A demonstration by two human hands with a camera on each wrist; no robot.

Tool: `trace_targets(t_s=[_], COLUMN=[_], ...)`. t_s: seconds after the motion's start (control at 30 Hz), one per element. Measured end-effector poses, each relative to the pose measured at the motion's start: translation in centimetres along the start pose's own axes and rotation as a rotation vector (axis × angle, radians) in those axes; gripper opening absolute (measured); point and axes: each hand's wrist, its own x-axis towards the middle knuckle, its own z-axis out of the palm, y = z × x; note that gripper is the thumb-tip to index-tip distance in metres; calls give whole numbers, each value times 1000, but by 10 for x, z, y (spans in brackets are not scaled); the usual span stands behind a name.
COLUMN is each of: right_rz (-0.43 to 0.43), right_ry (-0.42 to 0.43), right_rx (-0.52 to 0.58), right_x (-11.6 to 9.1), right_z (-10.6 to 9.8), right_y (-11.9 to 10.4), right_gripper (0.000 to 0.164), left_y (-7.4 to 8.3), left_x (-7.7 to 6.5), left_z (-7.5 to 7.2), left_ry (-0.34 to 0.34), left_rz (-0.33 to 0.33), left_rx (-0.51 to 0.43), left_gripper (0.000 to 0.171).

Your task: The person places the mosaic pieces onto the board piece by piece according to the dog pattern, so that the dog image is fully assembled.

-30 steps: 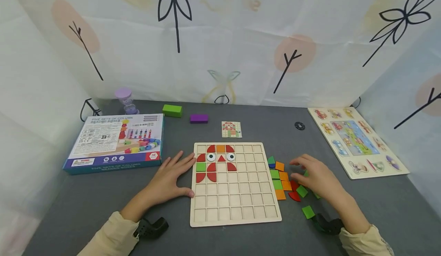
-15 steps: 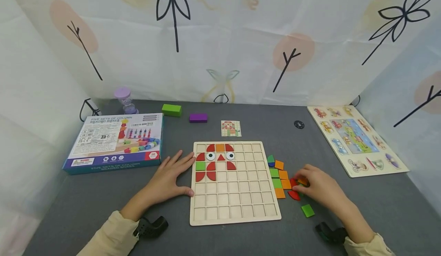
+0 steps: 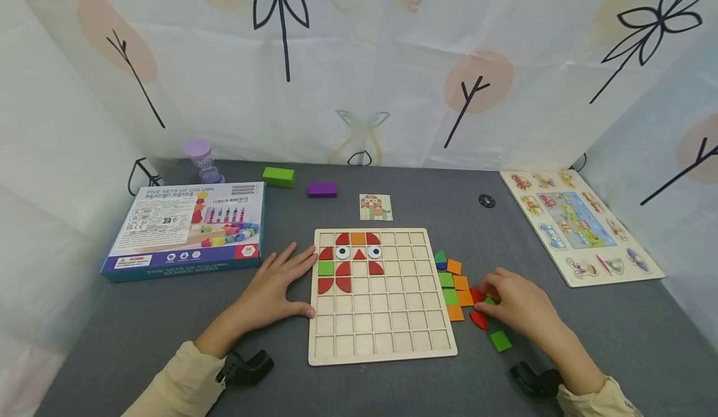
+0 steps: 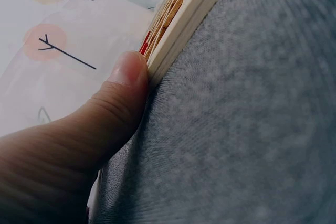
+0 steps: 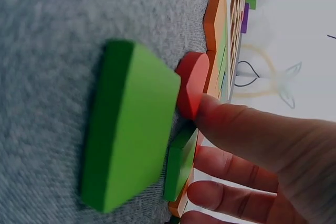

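In the head view, my left hand [image 3: 273,291] lies spread at the left edge of a wooden grid board [image 3: 387,330]. Its thumb touches the board's side, seen close in the left wrist view. My right hand [image 3: 518,305] is low over loose tiles right of the board, fingers bent, with a gap between thumb and index finger. Its thumb tip is right at a red rounded tile [image 5: 192,82]; a green tile [image 5: 181,161] lies under the fingers. Nearer the wrist lies a green square tile [image 3: 500,341]. Red, green, orange and eye tiles sit in the board's upper-left cells.
Orange and green tiles [image 3: 461,282] line the board's right side. Behind it lies a small pattern card [image 3: 375,207], with a purple block [image 3: 322,190] and green block [image 3: 278,177] farther left. A flat box [image 3: 185,230] stands left, a picture puzzle board [image 3: 580,227] right.
My right hand has moved slightly right and down, its fingers lowering onto the loose tiles and drawing some together; it has since stayed nearly still. The left hand keeps its place on the board's edge.
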Motion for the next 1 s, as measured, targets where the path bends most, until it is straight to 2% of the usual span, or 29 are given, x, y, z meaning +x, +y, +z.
trace_targets(t_s=[0.4,0.53,0.67,0.77,0.9,1.0], right_rz=[-56,-124,-241,-288,-244,-215], right_ry=[16,29,72,55,-16,-27], right_rx=[17,5,-24,-31,-2,17], right_x=[0,5,11,15,16,16], right_z=[-1,-1,-1,-3,-6,-7], right_y=[5,7,9,11,11,10], right_gripper=[23,24,27,30,35,34], left_y=[1,0,-1,0,0,0], left_x=[0,0,0,0,0,0], left_z=[-1,-1,0,-1,-1,0], left_ry=[-3,0,1,0,-2,-1], left_rz=[-1,-1,-5,-3,0,0], left_rx=[1,4,5,1,-6,-5], left_gripper=[99,99,100,99,99,99])
